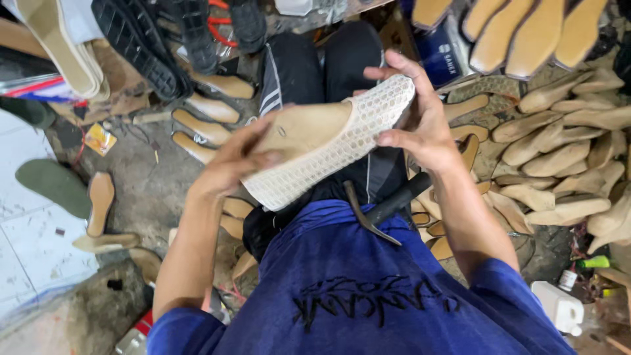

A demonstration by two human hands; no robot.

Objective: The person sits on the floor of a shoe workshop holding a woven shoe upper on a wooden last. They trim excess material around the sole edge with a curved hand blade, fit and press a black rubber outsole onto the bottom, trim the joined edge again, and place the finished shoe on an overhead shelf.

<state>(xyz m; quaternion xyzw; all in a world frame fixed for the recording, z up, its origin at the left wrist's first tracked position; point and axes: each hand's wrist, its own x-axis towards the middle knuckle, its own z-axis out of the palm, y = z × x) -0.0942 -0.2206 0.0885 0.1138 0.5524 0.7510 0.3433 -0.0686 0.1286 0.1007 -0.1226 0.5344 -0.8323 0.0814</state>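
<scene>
Over my lap I hold a shoe upside down, its tan insole board up and a white mesh upper wrapped around the edges. My left hand grips the heel end with the thumb lying across the tan board. My right hand clasps the toe end, fingers curled over the white mesh. A dark metal lasting tool with a black handle rests on my lap just below the shoe, touched by neither hand.
A heap of tan insoles lies on the right. More insoles and black soles lie at the upper left. A green sole sits on the left floor. A white plastic bottle stands at the lower right.
</scene>
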